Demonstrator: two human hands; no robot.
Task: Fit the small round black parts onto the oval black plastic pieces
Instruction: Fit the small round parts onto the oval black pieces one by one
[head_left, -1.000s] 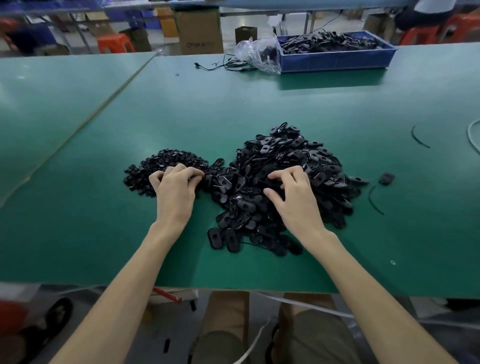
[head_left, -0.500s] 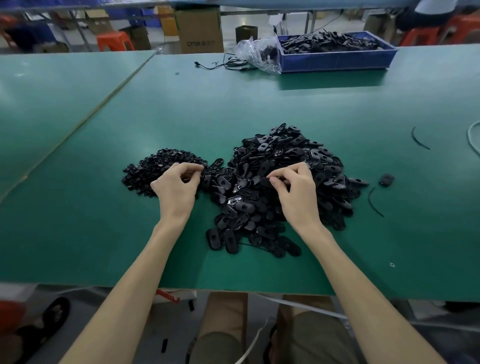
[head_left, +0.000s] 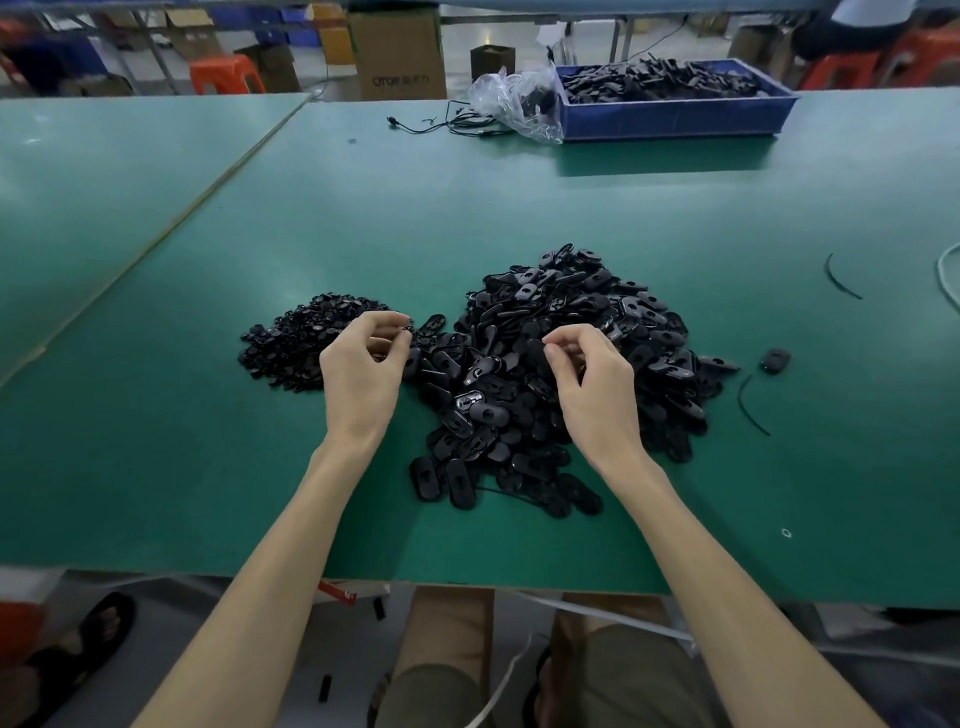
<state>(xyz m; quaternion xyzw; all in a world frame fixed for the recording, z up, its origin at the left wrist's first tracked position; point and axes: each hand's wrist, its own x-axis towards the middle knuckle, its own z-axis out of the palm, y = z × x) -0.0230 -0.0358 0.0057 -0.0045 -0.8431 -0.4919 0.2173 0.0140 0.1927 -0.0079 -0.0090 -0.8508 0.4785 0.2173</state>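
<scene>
A heap of small round black parts (head_left: 306, 343) lies on the green table (head_left: 519, 208), left of a larger heap of oval black plastic pieces (head_left: 582, 322). My left hand (head_left: 363, 364) hovers at the right edge of the small heap, fingers curled, thumb and forefinger pinching a small round black part (head_left: 407, 325). Over the middle of the oval heap, my right hand (head_left: 592, 379) has its fingers curled and its thumb and forefinger pinch an oval piece, which hardly stands out against the black pile.
One oval piece (head_left: 775, 359) lies alone to the right, with black cable ties (head_left: 750, 405) nearby. At the far edge stand a blue bin (head_left: 675, 111) of black parts, a clear plastic bag (head_left: 514, 98) and a thin cable (head_left: 441, 122). A seam (head_left: 208, 192) divides the table.
Both hands have lifted from the heaps, where the fingers were digging, and curled into pinches. The left hand has come up with a small round part.
</scene>
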